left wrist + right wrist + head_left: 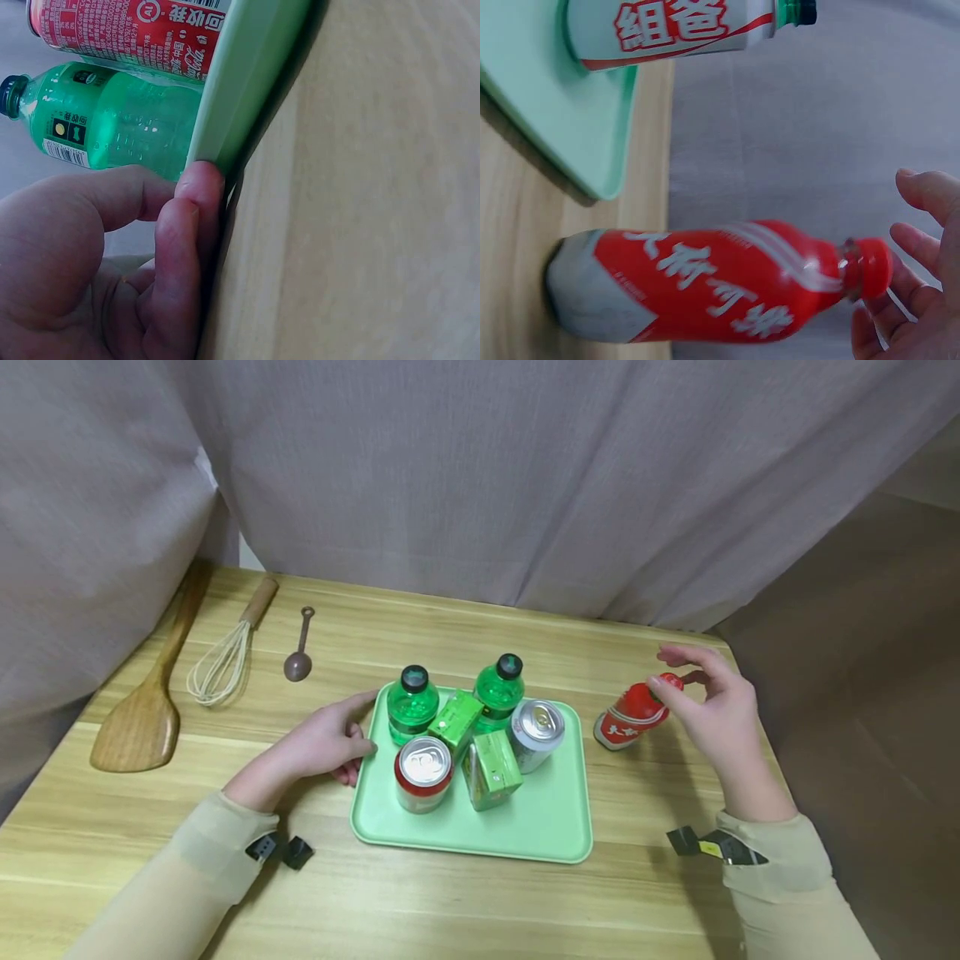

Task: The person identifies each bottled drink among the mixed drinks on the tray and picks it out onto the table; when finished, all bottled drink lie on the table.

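Both forearms reach forward from the lower corners, beige sleeves (783, 893) down to the wrists. Left forearm (168, 881) angles inward; left hand (322, 745) low, index finger (352, 706) and thumb (360, 748) pointing inward, remaining fingers bent underneath. Right forearm (798, 910) leans inward too; right hand (716, 710) raised, thumb (672, 696) and fingers apart, fingers lightly bent, wide gap between.

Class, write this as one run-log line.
left hand: on tray rim; right hand: at cap of red bottle, contact unclear; red bottle: upright beside tray
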Tool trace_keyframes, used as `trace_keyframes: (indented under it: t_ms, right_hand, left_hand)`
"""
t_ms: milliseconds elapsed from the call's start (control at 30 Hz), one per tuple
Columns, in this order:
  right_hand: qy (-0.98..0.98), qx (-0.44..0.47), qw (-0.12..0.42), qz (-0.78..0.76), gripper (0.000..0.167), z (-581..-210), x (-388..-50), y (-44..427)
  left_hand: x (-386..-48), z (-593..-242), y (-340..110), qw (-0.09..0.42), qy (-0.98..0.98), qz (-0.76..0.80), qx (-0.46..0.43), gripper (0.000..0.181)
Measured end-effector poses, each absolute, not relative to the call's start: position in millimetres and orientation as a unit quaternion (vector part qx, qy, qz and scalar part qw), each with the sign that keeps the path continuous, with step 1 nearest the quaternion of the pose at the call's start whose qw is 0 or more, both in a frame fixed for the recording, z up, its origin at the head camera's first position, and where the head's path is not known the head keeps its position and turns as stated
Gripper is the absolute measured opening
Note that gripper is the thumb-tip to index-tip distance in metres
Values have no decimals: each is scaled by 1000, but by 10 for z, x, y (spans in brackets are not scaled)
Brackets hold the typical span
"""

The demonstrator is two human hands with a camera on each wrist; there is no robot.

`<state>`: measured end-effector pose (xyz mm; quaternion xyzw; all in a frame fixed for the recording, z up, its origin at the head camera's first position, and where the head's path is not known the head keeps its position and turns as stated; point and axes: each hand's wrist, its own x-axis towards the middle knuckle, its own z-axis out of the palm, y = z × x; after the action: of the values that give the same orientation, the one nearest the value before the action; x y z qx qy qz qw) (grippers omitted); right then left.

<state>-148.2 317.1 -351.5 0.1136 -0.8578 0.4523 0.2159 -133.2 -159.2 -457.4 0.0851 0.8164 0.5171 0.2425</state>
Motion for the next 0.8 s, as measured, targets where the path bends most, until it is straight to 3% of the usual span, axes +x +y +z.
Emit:
trace_keyframes:
  t_ms: [333, 800]
  right_hand:
    - [-866, 196, 278, 368, 42, -3355, -1338, 2760]
    - [-838, 258, 176, 448, 42, -3490, -1393, 2199]
  left_hand:
    - [-1340, -4571, -1597, 241, 817, 517, 84, 90]
    - [-1351, -4610, -1597, 240, 820, 514, 79, 91]
